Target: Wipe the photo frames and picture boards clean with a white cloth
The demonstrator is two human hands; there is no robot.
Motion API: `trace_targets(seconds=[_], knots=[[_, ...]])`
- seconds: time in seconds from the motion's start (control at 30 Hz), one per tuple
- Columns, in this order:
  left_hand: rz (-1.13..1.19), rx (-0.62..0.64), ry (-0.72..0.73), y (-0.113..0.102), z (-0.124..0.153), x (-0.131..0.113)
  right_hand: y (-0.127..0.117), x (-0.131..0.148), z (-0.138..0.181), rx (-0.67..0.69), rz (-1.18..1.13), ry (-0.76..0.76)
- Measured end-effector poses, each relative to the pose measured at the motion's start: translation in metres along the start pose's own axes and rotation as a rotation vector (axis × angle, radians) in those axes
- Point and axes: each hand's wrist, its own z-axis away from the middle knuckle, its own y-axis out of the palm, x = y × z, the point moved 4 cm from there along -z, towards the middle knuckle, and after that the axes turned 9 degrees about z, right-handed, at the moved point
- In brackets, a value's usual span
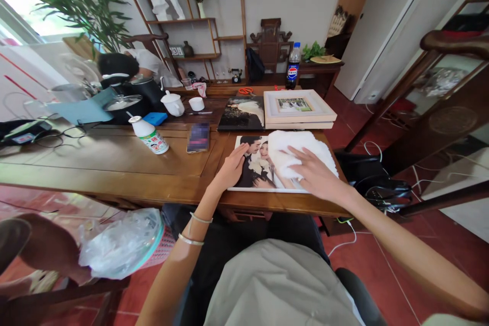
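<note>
A large wedding photo panel [256, 169] lies flat at the near edge of the wooden table [114, 163]. My left hand [230, 168] rests on its left edge with the fingers laid flat. A white cloth [301, 150] covers the panel's right part. My right hand [311, 173] presses on that cloth, fingers stretched out. Behind the panel lie a darker photo print [243, 113] and a white framed picture [297, 107].
On the table stand a phone [198, 137], a tipped white bottle [150, 135], a white teapot [173, 103], a cup [196, 104] and a kettle set [130, 94]. A cola bottle [293, 67] stands farther back. A lined bin [126, 242] sits on the floor at left; cables lie at right.
</note>
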Motion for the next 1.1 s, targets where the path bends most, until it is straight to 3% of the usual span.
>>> trace_targets(seconds=[0.13, 0.23, 0.33, 0.53, 0.67, 0.83, 1.0, 1.1], knots=[[-0.003, -0.003, 0.012, 0.000, -0.001, 0.002, -0.018, 0.055, 0.024, 0.079, -0.078, -0.103], [-0.007, 0.006, 0.015, -0.001, -0.001, 0.002, -0.024, 0.063, 0.028, 0.126, -0.140, -0.155], [-0.002, 0.017, 0.011, -0.001, -0.001, 0.001, -0.023, 0.036, 0.014, 0.097, -0.172, -0.137], [0.003, 0.011, -0.008, -0.001, 0.000, 0.000, 0.002, -0.051, -0.036, 0.047, -0.091, -0.003], [0.007, 0.008, -0.003, -0.001, 0.000, -0.001, 0.013, -0.071, -0.050, 0.038, -0.036, 0.057], [0.005, -0.001, -0.011, -0.001, 0.000, -0.001, -0.001, -0.028, -0.026, 0.010, -0.076, -0.027], [-0.008, 0.008, 0.002, 0.000, -0.001, 0.001, -0.022, 0.043, 0.019, 0.100, -0.123, -0.118], [-0.010, 0.017, 0.006, 0.000, -0.001, 0.002, -0.028, 0.063, 0.034, 0.157, -0.141, -0.154]])
